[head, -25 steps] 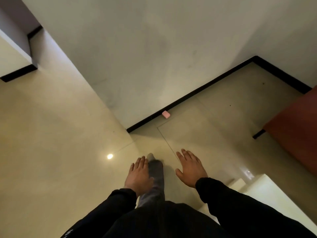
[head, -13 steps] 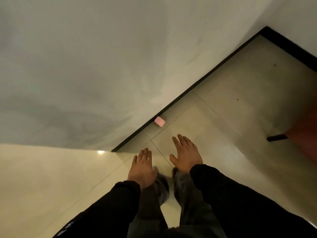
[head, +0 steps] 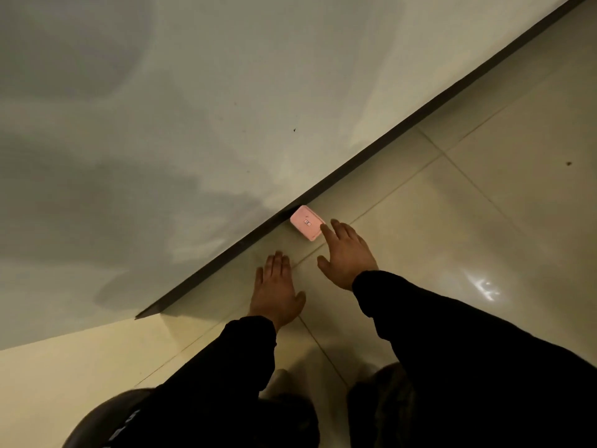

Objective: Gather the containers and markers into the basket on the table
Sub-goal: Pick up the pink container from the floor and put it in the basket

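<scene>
Nearer to skirting (head: pixel 387 142) now than moment ago, person bent forward, reaching. Left hand (head: pixel 276 292) flat above floor (head: pixel 484 221), grip wide, empty. Pink container (head: pixel 307 223) on floor against skirting. Right hand (head: pixel 347 250) grip wide, fingertip at container edge, not closed yet. Basket, bench unseen; judge task barely begun.

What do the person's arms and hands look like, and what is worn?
The left hand and the right hand are bare: no gloves, ring or watch shows. The left sleeve and the right sleeve are long, black and reach the wrists. A faint pale marking low on the left sleeve is too blurred to read.
</scene>
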The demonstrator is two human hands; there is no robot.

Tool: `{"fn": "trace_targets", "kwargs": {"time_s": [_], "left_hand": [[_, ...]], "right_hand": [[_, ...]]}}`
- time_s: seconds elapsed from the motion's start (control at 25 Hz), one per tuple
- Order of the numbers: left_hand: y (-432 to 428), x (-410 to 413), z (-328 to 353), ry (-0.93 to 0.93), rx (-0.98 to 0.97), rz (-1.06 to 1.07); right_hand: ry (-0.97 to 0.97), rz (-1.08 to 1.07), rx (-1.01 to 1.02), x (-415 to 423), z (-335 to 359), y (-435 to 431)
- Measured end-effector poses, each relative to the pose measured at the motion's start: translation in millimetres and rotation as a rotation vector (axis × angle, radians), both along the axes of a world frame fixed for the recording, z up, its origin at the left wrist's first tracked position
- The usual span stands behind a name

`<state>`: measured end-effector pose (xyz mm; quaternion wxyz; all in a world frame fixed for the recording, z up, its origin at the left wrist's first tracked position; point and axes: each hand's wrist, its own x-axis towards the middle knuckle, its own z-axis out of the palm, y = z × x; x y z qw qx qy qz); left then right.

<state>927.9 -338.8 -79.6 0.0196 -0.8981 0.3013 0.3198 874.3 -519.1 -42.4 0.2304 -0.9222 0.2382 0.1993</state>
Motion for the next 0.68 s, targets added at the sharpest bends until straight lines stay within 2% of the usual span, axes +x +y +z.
{"fn": "trace_targets", "kwargs": {"time_s": [0.16,0.36,0.56,0.68], "left_hand": [[-8,30,-62,-0.037,-0.005,-0.004],[-8,40,-95,-0.008,0.038,0.027],[-6,38,-96,-0.004,0.069,0.037],[-12,28,-44,0.008,0.098,-0.032]], "right_hand": [[-0.069,-0.081,0.014,42,-72,-8],[-0.096,-0.05,0.053,62,-113,-10],[-0.109,-0.122,0.102,60,-108,-6],[-0.095,-0.183,0.141,34,-58,-10]]}}
